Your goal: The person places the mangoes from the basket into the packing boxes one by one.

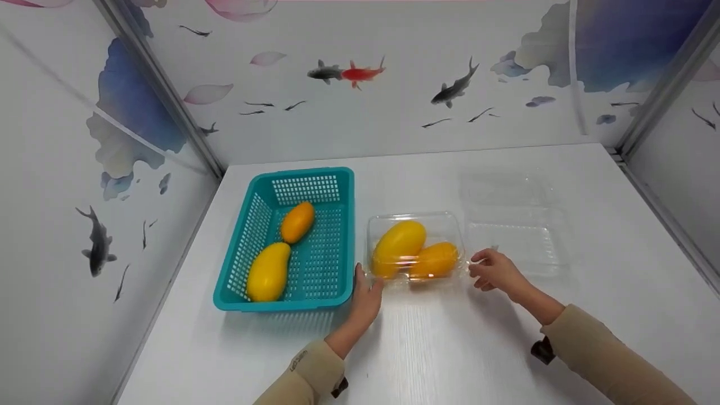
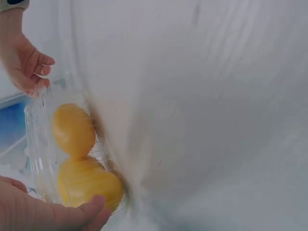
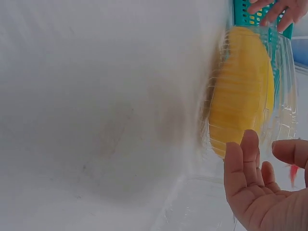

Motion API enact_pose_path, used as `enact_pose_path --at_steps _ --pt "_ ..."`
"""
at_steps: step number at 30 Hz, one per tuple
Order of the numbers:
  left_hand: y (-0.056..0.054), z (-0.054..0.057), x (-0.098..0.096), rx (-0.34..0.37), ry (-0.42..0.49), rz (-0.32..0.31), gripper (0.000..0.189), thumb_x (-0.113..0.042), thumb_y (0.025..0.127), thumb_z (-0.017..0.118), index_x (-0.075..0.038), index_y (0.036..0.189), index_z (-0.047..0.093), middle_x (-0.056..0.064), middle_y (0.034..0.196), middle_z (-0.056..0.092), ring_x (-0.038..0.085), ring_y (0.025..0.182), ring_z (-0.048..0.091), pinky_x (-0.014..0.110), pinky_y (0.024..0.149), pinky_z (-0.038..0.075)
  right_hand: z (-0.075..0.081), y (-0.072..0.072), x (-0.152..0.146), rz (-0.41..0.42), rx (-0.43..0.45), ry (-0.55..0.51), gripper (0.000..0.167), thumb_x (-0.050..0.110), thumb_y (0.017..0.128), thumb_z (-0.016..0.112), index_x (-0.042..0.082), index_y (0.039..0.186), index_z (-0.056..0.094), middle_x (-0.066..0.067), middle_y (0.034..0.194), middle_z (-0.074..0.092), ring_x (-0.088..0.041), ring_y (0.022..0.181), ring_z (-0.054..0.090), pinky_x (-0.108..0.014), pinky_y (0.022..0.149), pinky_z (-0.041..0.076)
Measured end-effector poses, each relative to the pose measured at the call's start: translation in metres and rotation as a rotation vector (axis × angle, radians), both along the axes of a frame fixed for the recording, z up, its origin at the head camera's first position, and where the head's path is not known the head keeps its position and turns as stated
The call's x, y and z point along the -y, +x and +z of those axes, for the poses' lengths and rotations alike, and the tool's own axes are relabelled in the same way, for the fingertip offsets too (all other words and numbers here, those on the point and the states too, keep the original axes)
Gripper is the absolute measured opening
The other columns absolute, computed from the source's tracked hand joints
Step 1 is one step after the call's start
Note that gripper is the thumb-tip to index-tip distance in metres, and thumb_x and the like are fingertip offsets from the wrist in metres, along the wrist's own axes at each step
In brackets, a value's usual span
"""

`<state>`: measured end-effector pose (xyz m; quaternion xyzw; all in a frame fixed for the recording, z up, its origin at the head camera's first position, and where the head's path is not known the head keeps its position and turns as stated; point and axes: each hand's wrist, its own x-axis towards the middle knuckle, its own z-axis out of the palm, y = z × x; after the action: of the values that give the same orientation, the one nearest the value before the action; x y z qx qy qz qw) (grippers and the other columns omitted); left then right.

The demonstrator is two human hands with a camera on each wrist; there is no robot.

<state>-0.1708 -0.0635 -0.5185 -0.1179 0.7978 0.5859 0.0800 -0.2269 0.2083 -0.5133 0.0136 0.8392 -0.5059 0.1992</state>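
Note:
A clear plastic clamshell box (image 1: 453, 225) holds a large yellow mango (image 1: 400, 243) and a smaller orange-yellow mango (image 1: 440, 259). Its lid lies over them; whether it is latched I cannot tell. My left hand (image 1: 365, 302) is at the box's left front corner, between box and basket, fingers extended. At the right side, my right hand (image 1: 499, 273) has loosely bent fingers, with thumb and fingertips apart in the right wrist view. Those fingertips (image 3: 249, 139) are close to the box wall; contact is unclear. Both mangoes also show in the left wrist view.
On the left stands a teal basket (image 1: 350, 236) with a yellow mango (image 1: 269, 273) and a smaller orange mango (image 1: 297, 222). Another clear clamshell box (image 1: 554, 233) lies opened flat at the right. Printed panels (image 1: 394, 118) enclose the white table (image 1: 427, 360) at the back and sides.

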Motion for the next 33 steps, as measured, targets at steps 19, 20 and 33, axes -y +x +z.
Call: enact_pose_path --at_steps 19,20,33 --pt "-0.016 -0.015 -0.001 0.164 0.263 0.245 0.030 -0.031 0.098 0.033 -0.006 0.112 0.043 0.011 0.101 0.063 0.022 0.081 0.062 0.025 0.069 0.052 -0.008 0.001 0.010 -0.035 0.267 -0.407 0.050 0.009 0.093 0.039 -0.013 0.132 0.017 -0.008 0.086 0.066 -0.017 0.074 0.067 -0.033 0.074 0.054" --pt "-0.016 -0.015 -0.001 0.160 0.260 0.247 0.030 -0.030 0.098 0.034 -0.006 0.113 0.043 0.010 0.099 0.063 0.021 0.079 0.062 0.026 0.068 0.052 -0.008 0.001 0.010 -0.033 0.267 -0.415 0.049 0.009 0.093 0.039 -0.013 0.132 0.017 -0.008 0.085 0.066 -0.017 0.073 0.067 -0.033 0.074 0.054" --pt "-0.020 -0.018 0.003 0.121 0.175 0.233 0.031 -0.030 0.095 0.044 -0.007 0.116 0.040 0.006 0.086 0.064 0.017 0.060 0.056 0.021 0.057 0.047 -0.003 -0.002 0.012 -0.035 0.266 -0.353 0.048 0.009 0.090 0.043 -0.008 0.129 0.021 -0.007 0.081 0.066 -0.015 0.066 0.065 -0.031 0.070 0.054"
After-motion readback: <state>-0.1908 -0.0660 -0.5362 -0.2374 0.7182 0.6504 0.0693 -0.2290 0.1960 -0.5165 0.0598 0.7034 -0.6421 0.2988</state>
